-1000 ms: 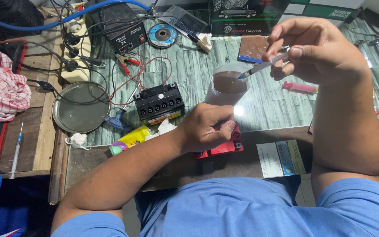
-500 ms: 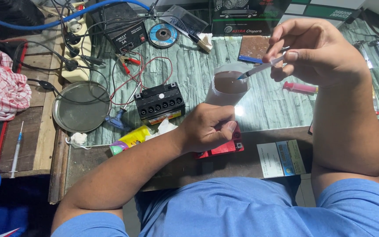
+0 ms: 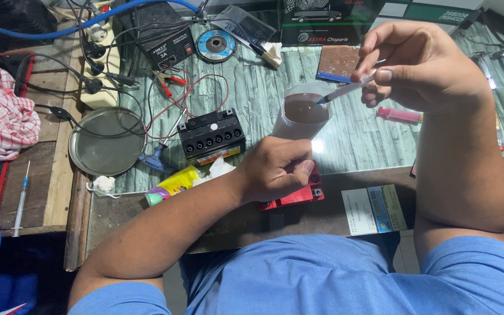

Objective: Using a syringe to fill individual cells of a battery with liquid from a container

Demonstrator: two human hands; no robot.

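Item one: my left hand (image 3: pixel 278 169), fingers curled closed around the lower part of a clear plastic cup (image 3: pixel 302 116) holding dark brown liquid; the cup stands near the front edge of the green-patterned table (image 3: pixel 345 140), just ahead of a red block (image 3: pixel 293 195) under my knuckles.

Item two: my right hand (image 3: pixel 421 67), raised above the table, pinching a slim syringe (image 3: pixel 348 90) between thumb and fingers; its tip points down-left, reaching over the cup's rim at the liquid.

Item three: a black battery-like box (image 3: pixel 212 135) with a row of holes, left of the cup, red and black leads running from it.

Item four: a round metal lid (image 3: pixel 107 141), further left.

Item five: a pink syringe (image 3: pixel 399 115) lying on the table below my right hand.

Item six: a checked cloth (image 3: pixel 1 114), far left.
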